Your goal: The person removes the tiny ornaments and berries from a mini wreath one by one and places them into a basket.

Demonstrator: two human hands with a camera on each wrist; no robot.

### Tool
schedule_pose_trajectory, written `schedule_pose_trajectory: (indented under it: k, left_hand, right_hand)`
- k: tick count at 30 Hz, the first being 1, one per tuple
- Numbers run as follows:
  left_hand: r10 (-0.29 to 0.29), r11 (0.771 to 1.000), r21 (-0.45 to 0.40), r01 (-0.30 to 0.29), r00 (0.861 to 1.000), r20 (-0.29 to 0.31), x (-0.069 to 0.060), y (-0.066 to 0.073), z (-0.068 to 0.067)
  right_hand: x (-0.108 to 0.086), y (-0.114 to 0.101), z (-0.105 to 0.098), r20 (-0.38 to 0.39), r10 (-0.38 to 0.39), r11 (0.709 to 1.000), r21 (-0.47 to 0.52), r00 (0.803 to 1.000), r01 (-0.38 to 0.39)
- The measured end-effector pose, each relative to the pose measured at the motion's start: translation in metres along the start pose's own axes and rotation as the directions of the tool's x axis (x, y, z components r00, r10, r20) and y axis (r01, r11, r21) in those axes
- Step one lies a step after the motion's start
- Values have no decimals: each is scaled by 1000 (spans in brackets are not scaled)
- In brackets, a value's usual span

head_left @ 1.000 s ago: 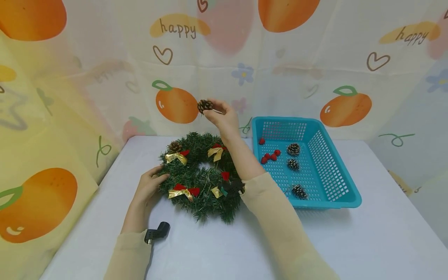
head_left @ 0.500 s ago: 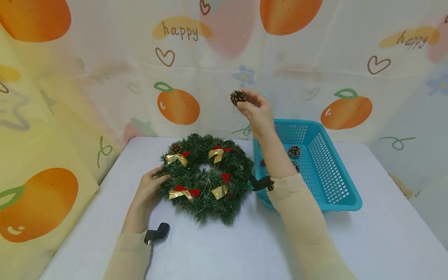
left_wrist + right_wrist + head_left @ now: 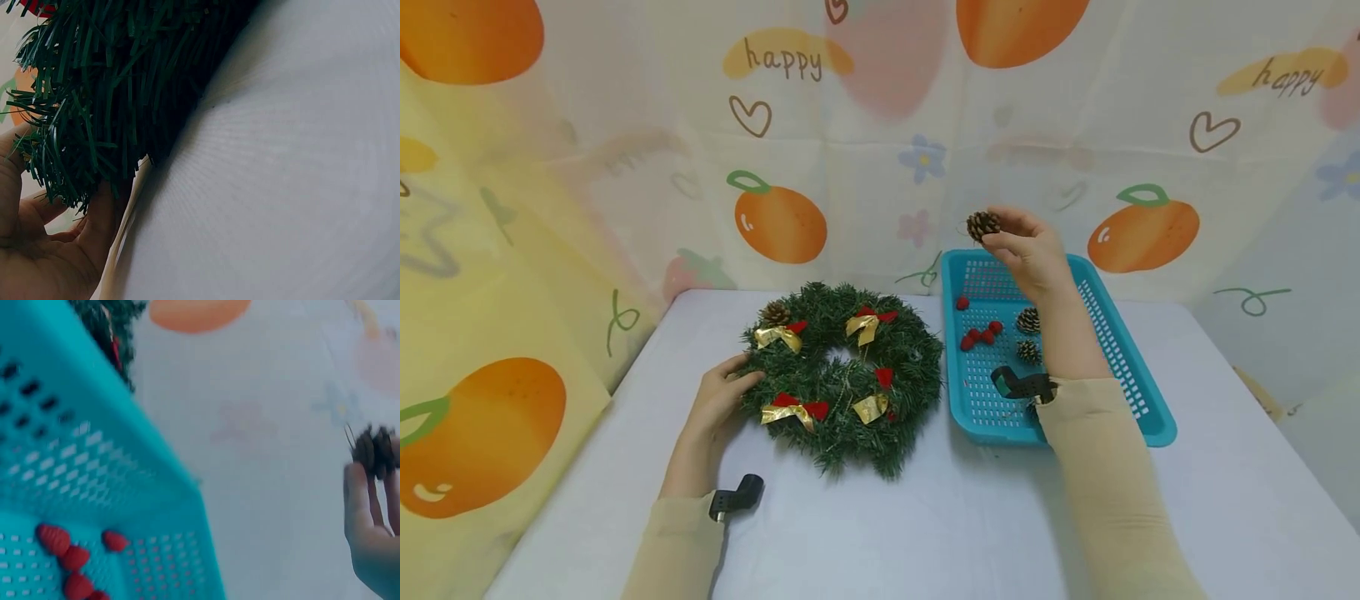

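Observation:
My right hand [image 3: 1033, 258] pinches a brown pine cone [image 3: 982, 226] between thumb and fingers, above the back of the blue basket. In the right wrist view a thin wire loop sticks out from the pine cone [image 3: 373, 452]. A green wreath [image 3: 917, 358] lies on the table, with gold and red bows and one pine cone [image 3: 775, 313] on its far left. My left hand [image 3: 718, 400] holds the wreath's left edge. The left wrist view shows its thumb and fingers [image 3: 100, 219] on either side of the needles.
The blue basket [image 3: 981, 435] stands right of the wreath. Inside are several red berries [image 3: 974, 335] and pine cones [image 3: 1028, 352], partly hidden by my right forearm. A printed cloth [image 3: 865, 183] hangs behind the white table [image 3: 850, 533].
My right hand has carried the pine cone rightward, from above the wreath's far side to over the basket's back edge. The left hand and wreath have stayed in place.

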State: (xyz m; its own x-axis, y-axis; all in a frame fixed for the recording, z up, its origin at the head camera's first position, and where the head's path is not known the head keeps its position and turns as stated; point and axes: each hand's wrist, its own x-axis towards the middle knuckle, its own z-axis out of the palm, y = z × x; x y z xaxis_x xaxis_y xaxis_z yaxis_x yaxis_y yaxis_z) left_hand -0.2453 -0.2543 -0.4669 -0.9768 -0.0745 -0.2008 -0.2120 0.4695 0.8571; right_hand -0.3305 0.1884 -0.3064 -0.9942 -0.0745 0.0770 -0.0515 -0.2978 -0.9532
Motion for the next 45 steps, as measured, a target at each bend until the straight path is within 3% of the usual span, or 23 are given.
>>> schedule_pose_trajectory:
  k: [5,9,12,15,17,20,24,28,32,38,45]
  left_hand:
    - [-2,1000,6,2,1000,-6,0,1,-1]
    - [-7,1000,2,7,1000,-10,1,1,-1]
    - [-9,1000,-7,9,1000,-9,2,1,-1]
    - [-11,1000,-12,11,1000,-7,2,0,-1]
    - [-12,1000,-8,12,1000,-6,3,0,-1]
    - [-18,1000,-8,18,1000,-5,3,0,-1]
    - [-17,1000,5,17,1000,-4,3,0,0]
    - [-15,1000,12,15,1000,-2,2,1,0]
    - [-13,1000,-3,13,1000,1,2,0,-1]
    - [-1,999,-51,2,1000,8,2,-2,0]
    - [1,998,-59,-1,1000,7,2,-1,0]
  right_hand:
    - [2,8,-31,93,107,993,-68,990,-101]
    - [5,18,-51,156,222,970,-134,962,-202]
    - [9,27,-62,181,296,934,-262,938,-244]
    - [12,37,-70,196,364,877,-403,911,-263]
    - [13,43,-73,216,406,841,-468,888,-271]
    - [13,50,-75,276,471,780,-574,838,-249]
    - [12,58,-76,342,532,721,-662,775,-203]
    - [12,65,-78,357,575,684,-704,736,-193]
    - [13,70,-79,362,610,678,-699,705,-228]
    - [16,76,-82,365,613,690,-679,700,-250]
    - [14,74,-80,343,601,681,-693,722,-238]
